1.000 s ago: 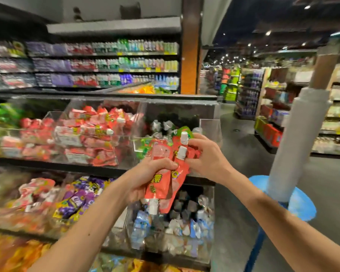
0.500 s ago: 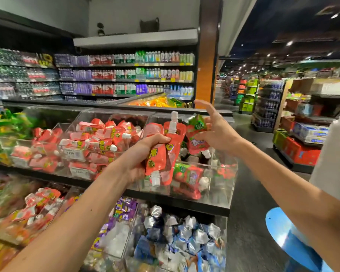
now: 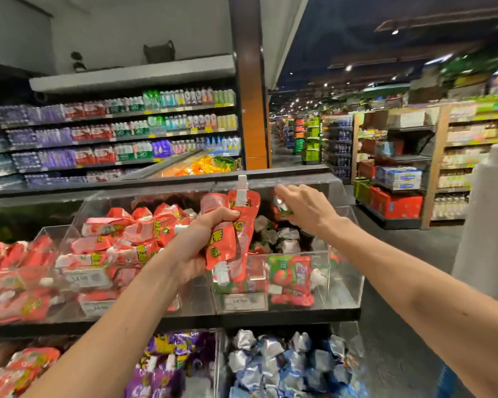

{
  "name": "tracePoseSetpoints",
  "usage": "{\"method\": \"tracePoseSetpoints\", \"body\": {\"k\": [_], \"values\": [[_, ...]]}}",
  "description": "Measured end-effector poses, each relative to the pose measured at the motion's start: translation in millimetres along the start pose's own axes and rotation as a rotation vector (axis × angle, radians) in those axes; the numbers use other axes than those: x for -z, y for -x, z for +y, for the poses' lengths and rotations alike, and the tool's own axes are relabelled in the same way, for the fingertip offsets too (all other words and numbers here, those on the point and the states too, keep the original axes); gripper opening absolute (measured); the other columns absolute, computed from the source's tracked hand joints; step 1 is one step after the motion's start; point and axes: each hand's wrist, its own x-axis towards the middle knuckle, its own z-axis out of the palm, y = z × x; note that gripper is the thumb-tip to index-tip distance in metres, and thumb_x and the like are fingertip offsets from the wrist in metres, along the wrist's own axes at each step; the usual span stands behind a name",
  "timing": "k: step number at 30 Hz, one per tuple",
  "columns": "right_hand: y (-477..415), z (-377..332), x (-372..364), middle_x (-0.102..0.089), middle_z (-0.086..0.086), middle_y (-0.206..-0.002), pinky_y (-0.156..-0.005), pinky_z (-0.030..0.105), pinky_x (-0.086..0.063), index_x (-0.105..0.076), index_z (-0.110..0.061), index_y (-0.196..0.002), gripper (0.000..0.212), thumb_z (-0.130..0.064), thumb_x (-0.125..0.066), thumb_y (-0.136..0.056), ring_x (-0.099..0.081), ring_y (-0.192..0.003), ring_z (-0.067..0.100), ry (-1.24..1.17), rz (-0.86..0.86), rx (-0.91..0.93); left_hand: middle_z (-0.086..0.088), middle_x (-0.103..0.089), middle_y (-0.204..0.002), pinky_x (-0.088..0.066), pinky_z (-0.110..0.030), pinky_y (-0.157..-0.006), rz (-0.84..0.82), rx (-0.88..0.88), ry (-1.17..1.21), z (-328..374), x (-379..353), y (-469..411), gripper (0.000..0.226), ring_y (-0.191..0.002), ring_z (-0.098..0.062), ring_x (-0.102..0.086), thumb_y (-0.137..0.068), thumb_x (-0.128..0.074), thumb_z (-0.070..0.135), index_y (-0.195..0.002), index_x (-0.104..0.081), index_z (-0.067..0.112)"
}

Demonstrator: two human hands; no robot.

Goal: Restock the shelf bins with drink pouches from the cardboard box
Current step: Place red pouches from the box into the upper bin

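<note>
My left hand (image 3: 196,245) grips a bunch of red drink pouches (image 3: 230,234) with white spouts, held upright in front of the top shelf. My right hand (image 3: 305,206) reaches over the right clear bin (image 3: 342,271), fingers down, pinching a red and green pouch (image 3: 282,209) just above the pouches lying in that bin. The bin holds red and green strawberry pouches (image 3: 292,278) at its front and silver-backed ones behind. A neighbouring clear bin (image 3: 78,225) to the left is heaped with red pouches (image 3: 133,237). No cardboard box is in view.
Lower bins hold purple pouches (image 3: 167,366) and blue-silver pouches (image 3: 279,363). A tall white roll (image 3: 486,231) stands close on the right. Past it an aisle floor (image 3: 408,242) runs back between stocked shelves (image 3: 454,162). Bottle shelves (image 3: 118,133) line the far wall.
My right hand pulled a red and green pouch from the bunch and moved it right and down over the right bin. The left hand kept its grip on the bunch.
</note>
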Motion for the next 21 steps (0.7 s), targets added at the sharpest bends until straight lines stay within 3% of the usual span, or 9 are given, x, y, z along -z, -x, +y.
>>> {"method": "tracePoseSetpoints", "body": {"k": [4,8,11,15,17,21], "values": [[-2,-5,-17,-0.061,0.016,-0.102,-0.066,0.039,-0.04,-0.045,-0.005,-0.127,0.052,0.018,-0.054,-0.081,-0.062,-0.092,0.037,0.075,-0.108,-0.062,-0.011,-0.073,-0.079,-0.055,-0.028,-0.052,-0.004,0.001,-0.021,-2,6,-7,0.041,-0.058,-0.02,-0.068,-0.07,-0.075,0.025,-0.106,-0.065,0.007],[-14,-4,-17,-0.062,0.016,-0.098,-0.061,0.038,-0.04,-0.042,-0.01,-0.104,0.038,0.017,-0.054,-0.081,-0.061,-0.081,0.035,0.037,-0.34,-0.079,-0.011,-0.073,-0.08,-0.056,-0.028,-0.053,-0.003,0.005,-0.006,-3,7,-14,0.034,-0.059,-0.021,-0.068,-0.079,-0.073,0.021,-0.109,-0.063,0.007],[-18,-2,-18,-0.058,0.011,-0.096,-0.061,0.035,-0.042,-0.051,-0.011,-0.102,0.027,0.006,-0.057,-0.083,-0.057,-0.081,0.029,-0.019,-0.47,-0.1,-0.012,-0.073,-0.079,-0.056,-0.027,-0.053,-0.017,0.017,-0.008,-3,7,-18,0.028,-0.06,-0.021,-0.068,-0.083,-0.07,0.021,-0.107,-0.063,0.007],[-25,-2,-17,-0.057,0.006,-0.091,-0.066,0.034,-0.045,-0.055,-0.014,-0.096,0.013,-0.018,-0.064,-0.087,-0.054,-0.083,0.025,-0.117,-0.463,-0.156,-0.011,-0.074,-0.08,-0.055,-0.027,-0.052,-0.027,0.019,-0.02,-4,8,-22,0.025,-0.06,-0.02,-0.069,-0.086,-0.068,0.022,-0.104,-0.064,0.007],[-26,0,-22,-0.056,0.006,-0.093,-0.07,0.037,-0.048,-0.053,-0.016,-0.096,0.006,-0.012,-0.056,-0.093,-0.055,-0.085,0.027,-0.127,-0.481,-0.187,-0.011,-0.074,-0.08,-0.056,-0.028,-0.055,-0.02,0.017,-0.027,-4,8,-24,0.025,-0.061,-0.02,-0.069,-0.086,-0.069,0.023,-0.105,-0.063,0.008],[-24,3,-33,-0.052,0.004,-0.09,-0.064,0.032,-0.04,-0.046,-0.023,-0.089,0.024,0.0,-0.05,-0.093,-0.051,-0.08,0.023,-0.097,-0.522,-0.212,-0.011,-0.074,-0.079,-0.057,-0.031,-0.062,-0.018,0.033,-0.036,-5,7,-22,0.025,-0.064,-0.021,-0.069,-0.087,-0.069,0.024,-0.105,-0.063,0.008]]}}
